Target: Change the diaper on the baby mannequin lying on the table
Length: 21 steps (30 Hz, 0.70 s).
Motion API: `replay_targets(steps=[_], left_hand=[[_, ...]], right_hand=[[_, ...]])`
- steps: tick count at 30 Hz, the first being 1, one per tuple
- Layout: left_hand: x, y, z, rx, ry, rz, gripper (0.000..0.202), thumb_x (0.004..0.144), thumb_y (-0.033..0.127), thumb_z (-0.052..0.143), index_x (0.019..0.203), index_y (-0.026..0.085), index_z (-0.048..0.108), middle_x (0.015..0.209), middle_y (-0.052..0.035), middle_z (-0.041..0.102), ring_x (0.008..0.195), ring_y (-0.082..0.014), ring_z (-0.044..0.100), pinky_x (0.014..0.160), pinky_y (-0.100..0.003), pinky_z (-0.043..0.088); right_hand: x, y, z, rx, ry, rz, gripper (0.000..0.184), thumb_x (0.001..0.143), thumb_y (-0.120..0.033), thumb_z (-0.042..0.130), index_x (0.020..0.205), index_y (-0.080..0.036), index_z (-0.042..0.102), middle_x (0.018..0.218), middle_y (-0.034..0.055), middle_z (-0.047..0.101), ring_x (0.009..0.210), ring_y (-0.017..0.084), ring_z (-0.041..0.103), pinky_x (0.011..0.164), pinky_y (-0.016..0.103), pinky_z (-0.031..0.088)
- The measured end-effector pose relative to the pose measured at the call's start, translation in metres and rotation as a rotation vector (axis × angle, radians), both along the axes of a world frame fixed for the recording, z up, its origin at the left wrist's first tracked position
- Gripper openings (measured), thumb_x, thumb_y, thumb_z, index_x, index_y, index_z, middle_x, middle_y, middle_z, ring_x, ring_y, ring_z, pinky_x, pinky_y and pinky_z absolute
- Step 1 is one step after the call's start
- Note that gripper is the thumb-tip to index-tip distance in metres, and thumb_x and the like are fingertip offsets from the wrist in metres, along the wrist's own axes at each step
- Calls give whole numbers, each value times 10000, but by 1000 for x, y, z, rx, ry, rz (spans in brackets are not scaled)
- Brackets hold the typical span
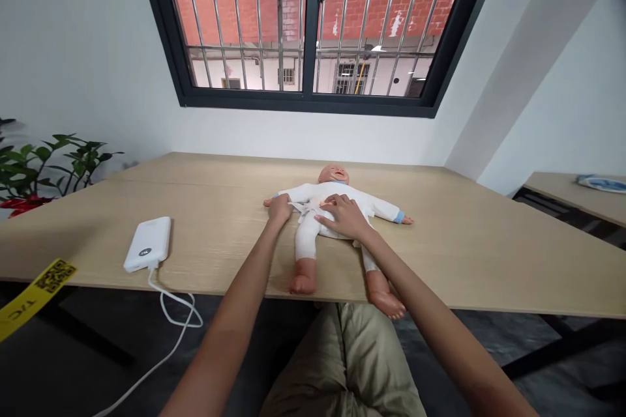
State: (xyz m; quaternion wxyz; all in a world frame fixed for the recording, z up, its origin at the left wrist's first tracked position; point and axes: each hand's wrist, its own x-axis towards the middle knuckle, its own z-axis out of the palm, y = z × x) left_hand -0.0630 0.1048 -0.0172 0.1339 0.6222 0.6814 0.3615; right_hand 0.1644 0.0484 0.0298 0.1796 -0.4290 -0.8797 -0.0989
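Note:
A baby doll point(359, 194) in white clothing with light blue cuffs lies on its back on the table, head away from me and bare feet over or near the front edge. My left hand point(280, 210) is closed in a pinch at the doll's hip. From its fingers a thin white flap, seemingly of a diaper point(306, 208), stretches toward the doll's waist. Across the belly lies my right hand point(345, 216), fingers extended and somewhat spread, pressing on the white material. What is under its palm stays hidden.
On the wooden table point(210, 189), a white power bank point(148, 244) sits to the left, its cable point(171, 348) hanging over the front edge. A leafy plant point(49, 166) stands at far left. A barred window point(308, 32) is ahead; another table point(581, 199) is at right.

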Motion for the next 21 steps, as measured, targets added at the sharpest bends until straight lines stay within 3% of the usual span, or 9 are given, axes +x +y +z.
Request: replay_targets(steps=[3, 7, 9, 12, 13, 16, 21], left_hand=[[1, -1, 3, 35, -35, 61, 99, 807, 227, 567, 770, 165, 636, 912, -146, 710, 964, -279, 624, 806, -337, 420], [4, 0, 11, -18, -126, -46, 408, 889, 369, 458, 554, 173, 584, 605, -100, 639, 707, -233, 620, 709, -317, 423], [6, 0, 15, -82, -166, -193, 355, 834, 333, 540, 522, 170, 591, 538, -50, 604, 610, -186, 584, 650, -276, 418], [8, -3, 19, -166, -207, -390, 48, 637, 139, 663, 601, 168, 646, 541, 25, 595, 560, -137, 535, 575, -224, 390], [9, -4, 19, -180, -220, -427, 96, 586, 83, 659, 626, 170, 650, 538, 44, 581, 547, -125, 515, 555, -212, 374], [13, -8, 17, -187, -269, -465, 195, 532, 14, 622, 643, 173, 610, 511, 79, 515, 501, -96, 443, 498, -191, 317], [10, -9, 16, -210, -408, -458, 195, 571, 49, 655, 703, 176, 587, 494, 84, 483, 426, -75, 397, 433, -186, 261]], right_hand=[[1, 1, -5, 23, 24, 22, 426, 947, -564, 479, 1149, -257, 693, 1234, 98, 562, 1100, 270, 485, 890, 386, 373], [4, 2, -10, 57, 45, 46, 404, 946, -544, 497, 1130, -248, 702, 1231, 96, 568, 1088, 262, 487, 887, 383, 365], [4, 2, -11, 64, 50, 51, 401, 947, -543, 498, 1120, -247, 706, 1229, 95, 570, 1084, 261, 488, 886, 383, 364], [4, 2, -12, 73, 60, 55, 406, 947, -543, 495, 1116, -242, 709, 1225, 98, 577, 1082, 263, 488, 904, 385, 360], [4, 2, -12, 74, 63, 57, 408, 948, -542, 495, 1122, -240, 708, 1225, 100, 578, 1083, 263, 488, 910, 385, 360], [3, 3, -12, 73, 64, 55, 419, 949, -542, 493, 1157, -240, 696, 1228, 103, 580, 1086, 265, 486, 916, 385, 361], [5, 1, -11, 60, 47, 35, 433, 952, -557, 474, 1165, -248, 688, 1242, 101, 572, 1090, 263, 483, 909, 388, 358]])
